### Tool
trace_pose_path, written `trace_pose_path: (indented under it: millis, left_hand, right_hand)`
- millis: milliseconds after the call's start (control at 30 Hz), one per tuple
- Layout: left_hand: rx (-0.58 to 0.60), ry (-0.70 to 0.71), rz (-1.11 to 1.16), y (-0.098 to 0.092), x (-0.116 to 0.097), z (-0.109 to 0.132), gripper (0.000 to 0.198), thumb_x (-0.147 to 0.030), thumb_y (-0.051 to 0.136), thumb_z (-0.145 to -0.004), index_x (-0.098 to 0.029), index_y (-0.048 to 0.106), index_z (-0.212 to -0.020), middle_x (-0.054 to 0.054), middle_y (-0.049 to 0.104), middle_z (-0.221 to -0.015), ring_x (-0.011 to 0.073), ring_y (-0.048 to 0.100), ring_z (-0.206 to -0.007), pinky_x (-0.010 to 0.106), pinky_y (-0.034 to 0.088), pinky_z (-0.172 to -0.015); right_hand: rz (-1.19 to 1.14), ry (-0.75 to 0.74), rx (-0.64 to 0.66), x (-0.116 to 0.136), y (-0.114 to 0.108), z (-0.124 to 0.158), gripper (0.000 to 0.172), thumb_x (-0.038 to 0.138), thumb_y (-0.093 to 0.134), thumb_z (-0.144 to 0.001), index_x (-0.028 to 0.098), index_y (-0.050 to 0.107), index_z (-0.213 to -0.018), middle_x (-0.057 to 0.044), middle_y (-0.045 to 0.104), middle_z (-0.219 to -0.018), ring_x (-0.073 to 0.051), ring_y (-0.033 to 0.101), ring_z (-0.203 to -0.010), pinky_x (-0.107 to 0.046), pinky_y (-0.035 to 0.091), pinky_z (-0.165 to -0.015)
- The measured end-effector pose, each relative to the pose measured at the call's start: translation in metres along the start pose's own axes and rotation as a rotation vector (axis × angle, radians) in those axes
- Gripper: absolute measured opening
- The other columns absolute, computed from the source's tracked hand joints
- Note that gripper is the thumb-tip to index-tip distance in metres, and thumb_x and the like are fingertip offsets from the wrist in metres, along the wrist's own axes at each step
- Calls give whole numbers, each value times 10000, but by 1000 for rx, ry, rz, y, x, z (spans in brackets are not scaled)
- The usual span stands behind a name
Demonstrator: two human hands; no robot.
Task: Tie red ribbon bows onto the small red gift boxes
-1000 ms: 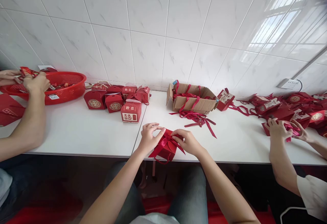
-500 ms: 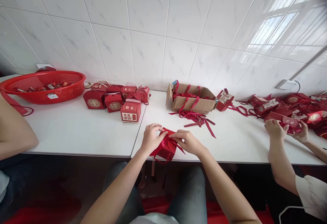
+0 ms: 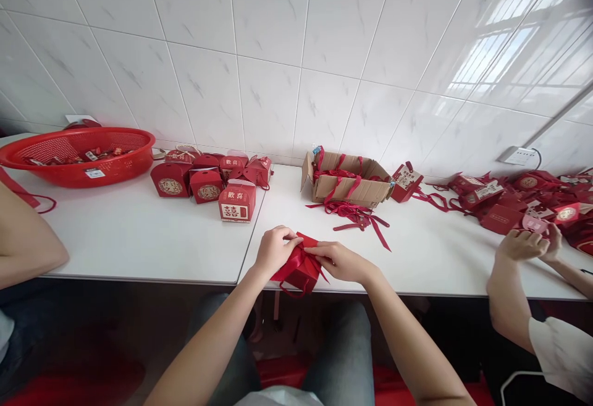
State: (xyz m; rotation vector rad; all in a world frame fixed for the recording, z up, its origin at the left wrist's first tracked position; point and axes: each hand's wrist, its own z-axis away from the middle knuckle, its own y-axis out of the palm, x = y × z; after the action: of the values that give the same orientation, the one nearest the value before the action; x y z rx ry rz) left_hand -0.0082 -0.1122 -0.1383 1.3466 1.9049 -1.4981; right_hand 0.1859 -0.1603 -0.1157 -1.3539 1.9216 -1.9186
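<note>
A red gift box (image 3: 303, 277) sits at the table's front edge between my hands, with a red ribbon (image 3: 295, 262) across its top and a thin cord loop hanging at its front. My left hand (image 3: 277, 250) pinches the ribbon at the upper left of the box, thumb against fingers. From the right, my right hand (image 3: 341, 260) has its fingers closed at the ribbon near the middle of the top. The fingertips of both hands partly cover the ribbon there.
Behind the box stands a cardboard carton (image 3: 343, 188) of red ribbons, with loose ribbons (image 3: 359, 214) before it. Finished-looking red boxes (image 3: 236, 201) stand left; a red basket (image 3: 92, 174) is farther left. Co-workers' arms (image 3: 512, 295) flank me, beside a pile of boxes (image 3: 504, 215).
My right hand's fingers have curled in closer over the ribbon, while my left hand stays nearly in place. The co-worker's hands on the right have moved off a red box.
</note>
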Motion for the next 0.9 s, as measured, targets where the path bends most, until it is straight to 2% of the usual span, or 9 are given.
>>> trace_pose_path:
  millis: [233,367,433,533,600,700,800,900]
  left_hand:
    - [-21,-9,16,1,1,0,187,-280,615,-770,-179,594,-615,29,661,-710,166,612,-684,291,477,-686]
    - [-2,-29,37,-3,1,0,183,-295,612,-773,-178,598,-633,29,661,-712,170,616,-693,293,484,-688]
    - [26,-42,61,-5,1,0,180,-313,607,-779,-178,603,-660,29,668,-722,171,622,-700,294,492,-687]
    - [55,-36,91,-5,2,1,176,-331,584,-801,-182,608,-711,30,677,-759,172,633,-728,297,507,-706]
    - [22,-9,83,-3,2,3,148,-328,569,-815,-189,621,-814,38,680,-850,176,636,-803,312,514,-752]
    - [-69,113,3,0,0,6,222,-318,576,-818,-202,621,-1002,75,628,-1072,202,581,-1025,369,479,-901]
    - [-10,239,-125,4,-6,10,191,-348,599,-807,-232,684,-933,82,570,-1188,259,453,-1206,450,387,-1020]
    - [88,248,-227,8,-10,12,150,-366,616,-796,-268,726,-828,50,572,-1236,315,368,-1273,519,360,-1021]
  right_hand:
    - [-24,-20,38,2,-3,3,453,95,347,-874,237,551,-1252,-35,612,-812,-139,497,-676,-251,424,-659]
    - [-132,67,-74,0,3,7,409,137,380,-884,241,519,-1254,-54,642,-954,-154,548,-779,-275,439,-717]
    - [-178,146,-144,-2,7,9,377,173,390,-895,229,483,-1257,-46,637,-904,-150,543,-744,-275,438,-692]
    - [-213,210,-194,-4,13,10,317,215,382,-911,214,478,-1213,7,577,-721,-128,482,-619,-253,411,-613]
    - [-225,230,-218,-4,15,9,279,237,384,-915,211,495,-1170,20,547,-689,-121,460,-599,-245,397,-598]
    - [-237,251,-259,-4,16,7,252,266,396,-915,208,509,-1133,29,518,-662,-119,453,-592,-244,393,-596]
    - [-250,255,-295,-4,16,6,234,284,403,-917,208,515,-1108,38,487,-634,-117,445,-579,-246,398,-598]
    - [-251,250,-322,-3,16,5,222,291,411,-917,208,523,-1089,39,471,-634,-116,442,-579,-247,400,-602]
